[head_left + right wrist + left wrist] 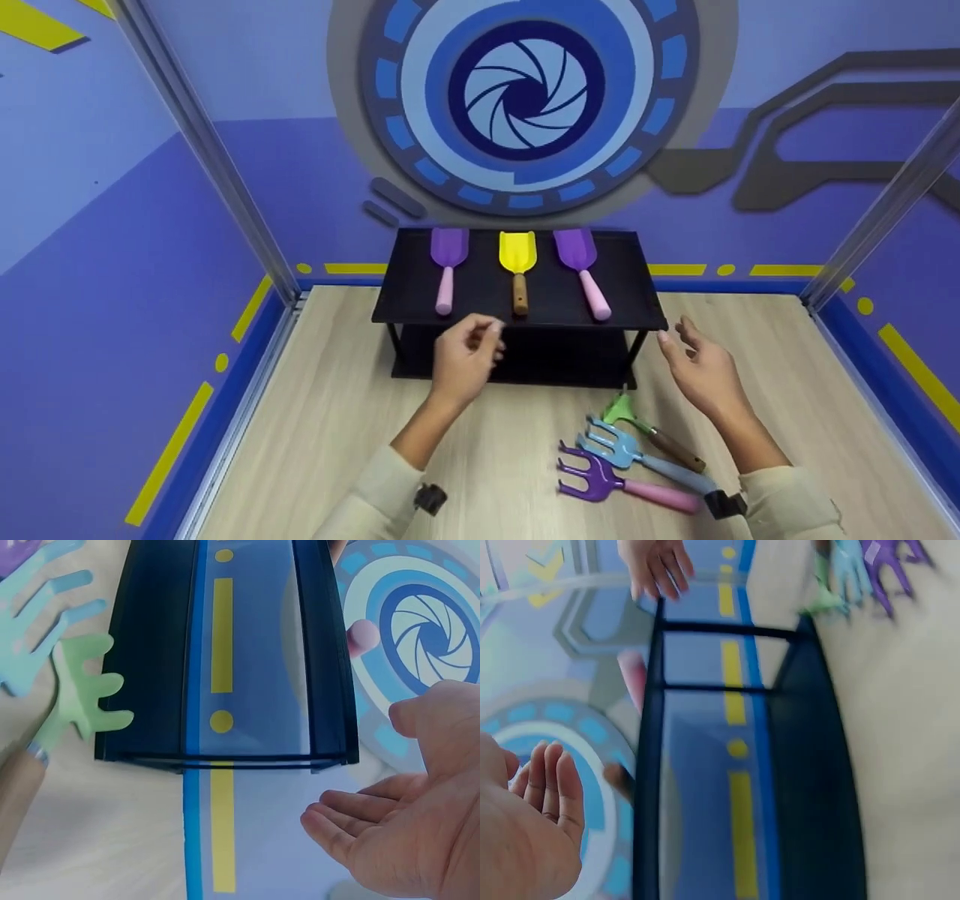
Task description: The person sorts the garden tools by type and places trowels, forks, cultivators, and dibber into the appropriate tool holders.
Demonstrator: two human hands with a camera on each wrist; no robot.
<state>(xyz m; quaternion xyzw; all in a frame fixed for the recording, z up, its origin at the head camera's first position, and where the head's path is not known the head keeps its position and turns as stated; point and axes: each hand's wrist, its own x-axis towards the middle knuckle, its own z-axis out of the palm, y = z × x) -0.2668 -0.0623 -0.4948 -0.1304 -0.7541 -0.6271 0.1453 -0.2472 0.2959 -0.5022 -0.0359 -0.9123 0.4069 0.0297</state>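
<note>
Three small shovels lie in a row on the top of a black two-tier rack (pixel 487 300): a purple one (pixel 449 247) at left, a yellow one with a brown handle (pixel 518 252) in the middle, another purple one (pixel 576 249) at right. My left hand (pixel 465 360) hovers before the rack's front edge, below the left and middle shovels, fingers loosely bent around nothing. Beyond the rack's right front corner is my right hand (pixel 705 375), its fingers relaxed and holding nothing; the right wrist view shows its palm (pixel 412 840) and extended fingers.
On the wooden table (pixel 360 345), right of centre, lie a green rake (pixel 619 409), a light blue rake (pixel 621 448) and a purple rake with a pink handle (pixel 596 478), close together. Blue patterned walls (pixel 247 187) surround the table at the back and sides.
</note>
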